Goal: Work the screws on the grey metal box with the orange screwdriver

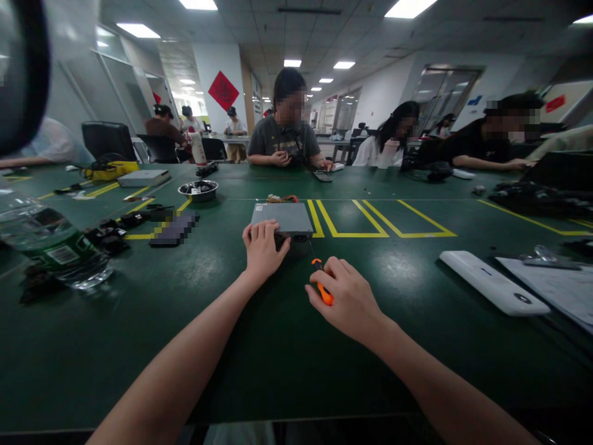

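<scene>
A grey metal power supply (293,217) lies flat on the green table (259,358) in front of me, with a bundle of coloured wires (281,199) at its far side. My left hand (264,248) holds its near left corner, fingers over the top and thumb by the front edge. In my right hand (352,296) is a screwdriver (326,295) with an orange and black handle, gripped between thumb and fingers. Its thin shaft points up and away toward the near right part of the power supply; whether the tip touches a screw is too small to tell.
Left of me are a water bottle (55,247), a dark phone-like slab (173,228) and a metal bowl (198,191) of small parts. On the right lie a white oblong device (493,284) and a clipboard (556,281). A person (285,130) sits opposite.
</scene>
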The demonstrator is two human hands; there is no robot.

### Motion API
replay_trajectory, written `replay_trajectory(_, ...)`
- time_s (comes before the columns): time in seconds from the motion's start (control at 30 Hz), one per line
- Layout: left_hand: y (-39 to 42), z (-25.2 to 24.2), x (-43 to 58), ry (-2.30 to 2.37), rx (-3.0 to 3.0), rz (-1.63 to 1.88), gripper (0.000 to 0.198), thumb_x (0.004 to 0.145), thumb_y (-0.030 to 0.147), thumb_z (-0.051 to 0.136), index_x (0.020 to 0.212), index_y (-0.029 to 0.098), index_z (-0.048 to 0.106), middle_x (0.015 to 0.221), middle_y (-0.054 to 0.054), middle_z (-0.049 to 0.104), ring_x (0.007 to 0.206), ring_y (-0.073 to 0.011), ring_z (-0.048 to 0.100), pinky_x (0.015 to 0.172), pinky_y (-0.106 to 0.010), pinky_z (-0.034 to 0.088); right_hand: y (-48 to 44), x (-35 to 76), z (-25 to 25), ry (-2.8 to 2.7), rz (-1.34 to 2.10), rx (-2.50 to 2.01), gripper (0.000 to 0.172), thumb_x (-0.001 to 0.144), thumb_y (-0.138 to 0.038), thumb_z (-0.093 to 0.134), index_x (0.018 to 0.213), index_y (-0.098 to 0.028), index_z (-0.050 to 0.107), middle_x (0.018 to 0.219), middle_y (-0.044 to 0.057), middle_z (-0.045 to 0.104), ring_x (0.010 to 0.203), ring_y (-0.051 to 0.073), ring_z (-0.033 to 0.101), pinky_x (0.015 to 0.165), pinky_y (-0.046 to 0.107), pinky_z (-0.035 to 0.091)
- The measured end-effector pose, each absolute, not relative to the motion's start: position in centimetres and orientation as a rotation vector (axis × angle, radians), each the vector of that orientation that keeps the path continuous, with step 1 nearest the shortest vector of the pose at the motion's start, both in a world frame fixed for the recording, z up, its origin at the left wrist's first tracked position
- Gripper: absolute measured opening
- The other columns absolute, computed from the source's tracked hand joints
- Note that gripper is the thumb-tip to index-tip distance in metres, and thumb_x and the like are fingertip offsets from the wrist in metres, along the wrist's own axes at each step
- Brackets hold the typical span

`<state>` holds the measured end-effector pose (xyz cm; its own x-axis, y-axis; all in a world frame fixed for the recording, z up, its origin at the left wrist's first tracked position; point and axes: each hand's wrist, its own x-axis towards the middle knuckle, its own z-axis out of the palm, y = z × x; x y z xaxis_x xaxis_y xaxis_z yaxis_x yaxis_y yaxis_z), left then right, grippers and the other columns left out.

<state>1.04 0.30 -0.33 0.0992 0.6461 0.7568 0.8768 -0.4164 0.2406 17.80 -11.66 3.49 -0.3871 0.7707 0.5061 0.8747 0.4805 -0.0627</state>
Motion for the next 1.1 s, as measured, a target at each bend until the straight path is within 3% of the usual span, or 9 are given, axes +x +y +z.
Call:
replay_trajectory(0.13,0.25,-0.25,1.08,-1.511,-2.114,-1.228,0.029,0.079,0.037,0.052,0.103,0.022,0.047,0.115,-0.007,0.056,0.111,-0.0251,0.044,0.102,-0.045,0.019,-11.60,18.01,3.57,-2.104,-0.222,-1.457,0.035,0.085,-0.042,0.042,0.104,-0.014,0.050,0.076,0.004,0.056,0.062,0.013,0.051,0.055,0.025,0.037)
replay_trajectory(0.23,0.26,-0.25,1.10,-1.513,-2.117,-1.228,0.030,0.078,0.037,0.053,0.103,0.023,0.047,0.116,-0.007,0.055,0.111,-0.0252,0.043,0.102,-0.045,0.019,-11.53,18.22,3.43,-2.045,-0.190,-1.484,0.027,0.086,-0.036,0.040,0.099,-0.014,0.049,0.067,0.000,0.055,0.053,0.010,0.049,0.049,0.023,0.034)
replay_trajectory(0.33,0.31,-0.31,1.10,-1.513,-2.114,-1.223,0.030,0.078,0.037,0.053,0.103,0.023,0.047,0.116,-0.007,0.055,0.111,-0.0251,0.044,0.102,-0.045,0.020,-11.51,18.30,3.29,-2.116,-0.295,-1.386,0.014,0.080,-0.023,0.045,0.088,-0.016,0.054,0.076,0.003,0.056,0.064,0.012,0.050,0.058,0.025,0.038)
replay_trajectory(0.47,0.33,-0.34,1.08,-1.510,-2.101,-1.222,0.029,0.079,0.037,0.052,0.103,0.022,0.047,0.115,-0.007,0.055,0.110,-0.0246,0.044,0.102,-0.044,0.020,-11.62,18.21,3.32,-2.209,-0.337,-1.352,0.014,0.075,-0.015,0.048,0.085,-0.017,0.058,0.080,0.004,0.051,0.072,0.014,0.047,0.063,0.026,0.038)
replay_trajectory(1.1,0.23,-0.21,1.11,-1.523,-2.116,-1.230,0.028,0.078,0.036,0.054,0.102,0.023,0.047,0.116,-0.006,0.055,0.111,-0.0256,0.043,0.102,-0.045,0.020,-11.41,18.00,2.71,-2.247,-0.300,-1.211,0.018,0.077,-0.017,0.047,0.091,-0.017,0.058,0.083,0.005,0.048,0.075,0.015,0.044,0.065,0.027,0.036)
